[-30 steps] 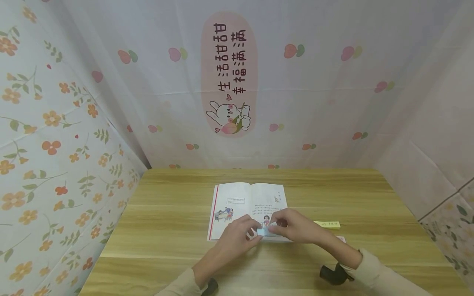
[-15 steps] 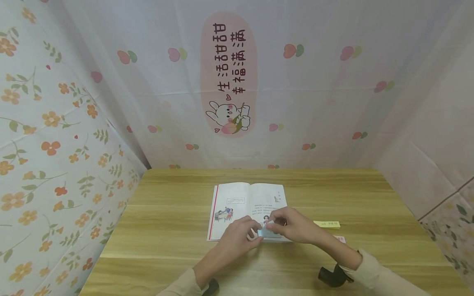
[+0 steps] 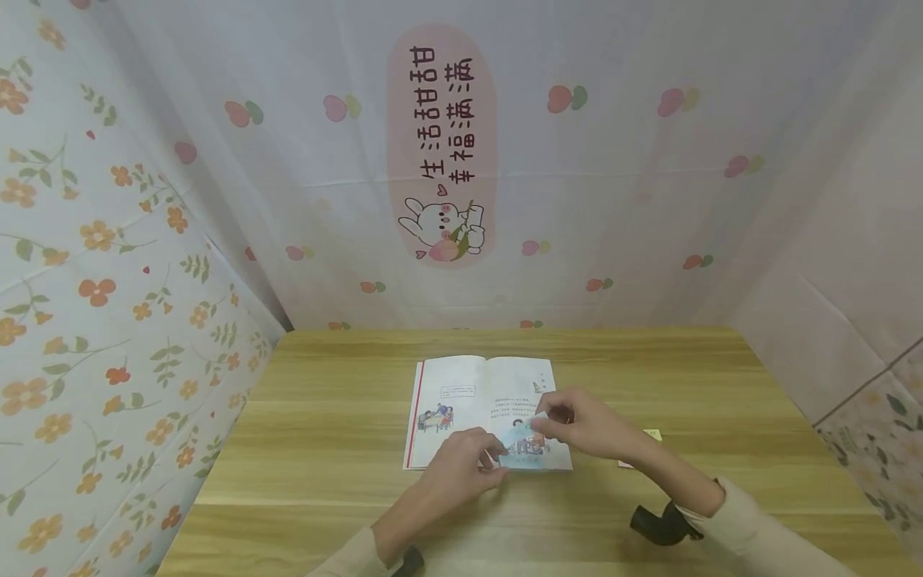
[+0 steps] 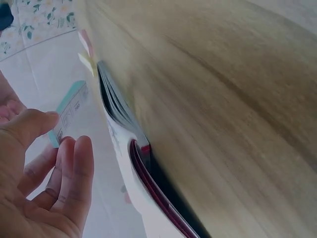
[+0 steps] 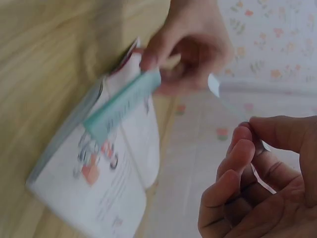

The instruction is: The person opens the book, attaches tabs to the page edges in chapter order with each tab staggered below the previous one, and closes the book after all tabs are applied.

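Observation:
An open illustrated book (image 3: 450, 373) lies on the table beneath both hands. Over its near right page, my left hand (image 3: 465, 463) pinches a teal-edged paper strip (image 5: 124, 105) between thumb and fingers. Dark handwriting-like marks show on the strip (image 4: 70, 113) in the left wrist view. My right hand (image 3: 586, 421) is a little farther out and to the right, apart from the left. Its thumb and fingers pinch a thin, pale, see-through strip (image 5: 232, 108), partly hidden in the curled fingers. The strips are blurred in the right wrist view.
A yellow paper strip (image 3: 652, 433) and a pink paper strip (image 3: 625, 465) lie right of the book, mostly covered by my right forearm. The table (image 3: 346, 401) meets a patterned cloth backdrop (image 3: 620, 200) at the back, with cloth on both sides.
My right hand has moved up and right, away from my left hand, with the pale strip between its fingers. The left hand stays nearly still. The right forearm now covers more of the yellow strip.

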`<state>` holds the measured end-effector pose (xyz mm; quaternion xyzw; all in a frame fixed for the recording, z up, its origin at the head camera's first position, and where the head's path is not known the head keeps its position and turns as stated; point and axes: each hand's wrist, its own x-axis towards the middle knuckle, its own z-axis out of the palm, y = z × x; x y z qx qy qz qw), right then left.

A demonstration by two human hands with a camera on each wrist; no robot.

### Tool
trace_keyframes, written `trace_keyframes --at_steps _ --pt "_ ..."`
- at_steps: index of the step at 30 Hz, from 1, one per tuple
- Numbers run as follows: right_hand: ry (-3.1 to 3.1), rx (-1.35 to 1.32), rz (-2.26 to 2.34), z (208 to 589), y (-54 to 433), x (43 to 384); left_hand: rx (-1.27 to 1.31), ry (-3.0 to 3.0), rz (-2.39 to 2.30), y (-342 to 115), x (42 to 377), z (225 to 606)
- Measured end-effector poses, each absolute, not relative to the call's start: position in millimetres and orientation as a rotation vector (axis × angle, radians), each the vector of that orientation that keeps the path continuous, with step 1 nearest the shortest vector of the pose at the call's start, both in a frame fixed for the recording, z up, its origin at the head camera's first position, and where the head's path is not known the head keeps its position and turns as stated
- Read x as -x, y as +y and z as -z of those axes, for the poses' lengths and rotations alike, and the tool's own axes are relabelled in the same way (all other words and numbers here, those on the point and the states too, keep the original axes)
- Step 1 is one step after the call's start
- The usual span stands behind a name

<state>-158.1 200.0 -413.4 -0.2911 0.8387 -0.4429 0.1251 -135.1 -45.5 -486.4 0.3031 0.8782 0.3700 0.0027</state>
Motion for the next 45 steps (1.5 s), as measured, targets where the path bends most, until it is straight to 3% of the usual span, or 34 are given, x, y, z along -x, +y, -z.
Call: trace_keyframes --at_steps 11,23,45 --pt "2.55 0.553 1.344 441 248 191 -1.083 2.681 -1.04 -24 121 495" --pt "2.63 0.334 1.324 458 272 203 -1.249 2.805 -0.782 3 106 513" --pt "2.616 0.278 1.319 462 272 201 -1.204 2.858 -0.438 24 92 513"
